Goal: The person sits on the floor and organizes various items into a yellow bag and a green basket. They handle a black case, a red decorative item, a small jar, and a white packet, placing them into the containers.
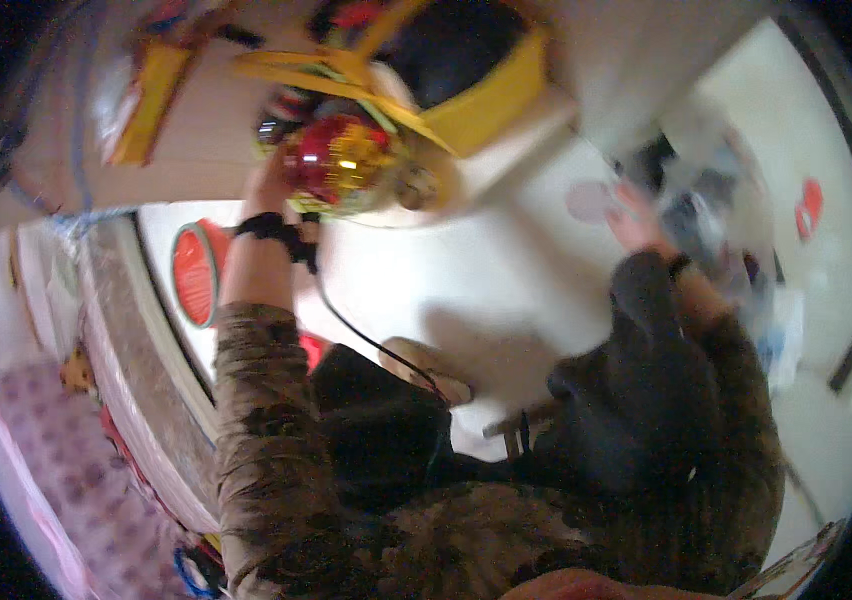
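Note:
My left hand [267, 184] is at the left side of a shiny red and gold rounded object [343, 161] and appears to grip it; most of its fingers are hidden. Yellow straps [306, 67] cross just above this object, beside a yellow container with a dark inside [497, 112]. Over the pale floor [396, 262], my right hand [634, 214] is stretched out and blurred by motion. Close to its fingertips shows a pale pink round disc [588, 201]; whether the hand touches it, I cannot tell.
A red round bin [195, 276] lies left of my left forearm. A black cable [354, 326] runs from my left wrist towards my lap. Blurred mixed items [711, 202] sit on the right, with a red thing [810, 206] beyond. Purple bedding [65, 450] is at lower left.

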Tool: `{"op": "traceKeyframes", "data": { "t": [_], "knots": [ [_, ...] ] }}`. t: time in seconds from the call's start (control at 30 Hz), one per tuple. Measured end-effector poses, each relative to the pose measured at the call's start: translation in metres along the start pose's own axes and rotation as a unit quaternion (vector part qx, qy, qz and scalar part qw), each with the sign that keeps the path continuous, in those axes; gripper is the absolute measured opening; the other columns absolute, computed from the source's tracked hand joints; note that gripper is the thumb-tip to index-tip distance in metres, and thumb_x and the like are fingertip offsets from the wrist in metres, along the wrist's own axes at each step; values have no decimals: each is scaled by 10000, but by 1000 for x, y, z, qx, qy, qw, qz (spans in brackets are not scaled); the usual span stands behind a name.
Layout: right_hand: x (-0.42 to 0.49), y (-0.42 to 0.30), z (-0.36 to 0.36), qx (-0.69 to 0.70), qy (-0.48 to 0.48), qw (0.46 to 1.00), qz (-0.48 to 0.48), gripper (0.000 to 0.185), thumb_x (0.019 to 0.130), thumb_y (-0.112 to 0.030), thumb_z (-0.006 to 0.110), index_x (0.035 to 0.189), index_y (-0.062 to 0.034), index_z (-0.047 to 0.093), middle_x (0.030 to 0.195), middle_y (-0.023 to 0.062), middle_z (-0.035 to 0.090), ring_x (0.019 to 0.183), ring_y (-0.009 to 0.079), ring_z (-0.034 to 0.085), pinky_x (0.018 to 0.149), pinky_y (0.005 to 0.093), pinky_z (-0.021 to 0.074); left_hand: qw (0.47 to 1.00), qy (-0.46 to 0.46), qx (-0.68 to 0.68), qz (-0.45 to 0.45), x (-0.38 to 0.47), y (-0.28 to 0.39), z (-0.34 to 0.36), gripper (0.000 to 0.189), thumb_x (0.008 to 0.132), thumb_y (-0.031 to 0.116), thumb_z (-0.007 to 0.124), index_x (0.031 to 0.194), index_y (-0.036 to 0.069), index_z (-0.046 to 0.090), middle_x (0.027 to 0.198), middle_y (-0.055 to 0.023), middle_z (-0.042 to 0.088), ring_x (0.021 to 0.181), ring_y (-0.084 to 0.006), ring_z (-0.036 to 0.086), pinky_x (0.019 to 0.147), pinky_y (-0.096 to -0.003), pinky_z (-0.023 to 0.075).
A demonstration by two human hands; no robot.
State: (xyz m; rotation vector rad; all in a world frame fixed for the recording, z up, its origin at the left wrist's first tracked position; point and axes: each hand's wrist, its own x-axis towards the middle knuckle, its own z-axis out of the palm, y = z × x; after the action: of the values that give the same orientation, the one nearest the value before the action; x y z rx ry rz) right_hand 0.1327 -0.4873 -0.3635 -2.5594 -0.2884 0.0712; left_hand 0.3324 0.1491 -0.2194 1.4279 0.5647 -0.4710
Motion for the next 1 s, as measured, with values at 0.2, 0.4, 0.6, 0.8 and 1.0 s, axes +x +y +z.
{"op": "traceKeyframes", "data": {
  "t": [0.2, 0.4, 0.6, 0.8, 1.0],
  "knots": [
    [8, 25, -12, 46, -32, 994, 92, 607, 784, -274, 634, 1335, -100, 449, 1208, 170, 544, 1190, 324, 495, 1056, 391, 332, 993, 105, -15, 55, 8, 2, -9, 461, 907, 460, 531, 1177, 88, 547, 1009, -108, 633, 806, -255, 610, 668, -437, 540],
    [21, 22, 24, -141, -48, 986, 74, 599, 617, -205, 781, 1155, -111, 533, 1129, 118, 571, 1103, 317, 536, 911, 458, 459, 989, 128, -13, 78, 16, 19, -7, 472, 916, 488, 501, 1166, 92, 556, 980, -84, 631, 752, -219, 584, 641, -411, 522],
    [27, -26, -14, 56, -186, 981, -12, 320, 762, -203, 667, 1050, -115, 561, 1030, 109, 600, 1004, 315, 586, 812, 399, 493, 984, 140, -23, 111, 4, 16, -29, 487, 925, 515, 471, 1155, 96, 564, 952, -59, 628, 698, -184, 557, 615, -384, 505],
    [10, -120, -160, 148, -160, 973, -78, 243, 851, -189, 599, 1028, -27, 557, 909, 145, 632, 829, 314, 626, 754, 400, 490, 957, 209, 140, 147, -103, 42, -7, 516, 938, 541, 426, 1155, 91, 557, 893, -26, 599, 633, -129, 486, 576, -323, 451],
    [5, -207, -313, 137, -183, 963, -145, 166, 760, -98, 660, 921, -60, 656, 979, 92, 661, 976, 244, 618, 887, 358, 472, 984, -66, 71, 146, -304, 25, 84, 461, 842, 361, 576, 1127, 8, 498, 899, -53, 572, 721, -144, 517, 638, -286, 453]
  ]
}}
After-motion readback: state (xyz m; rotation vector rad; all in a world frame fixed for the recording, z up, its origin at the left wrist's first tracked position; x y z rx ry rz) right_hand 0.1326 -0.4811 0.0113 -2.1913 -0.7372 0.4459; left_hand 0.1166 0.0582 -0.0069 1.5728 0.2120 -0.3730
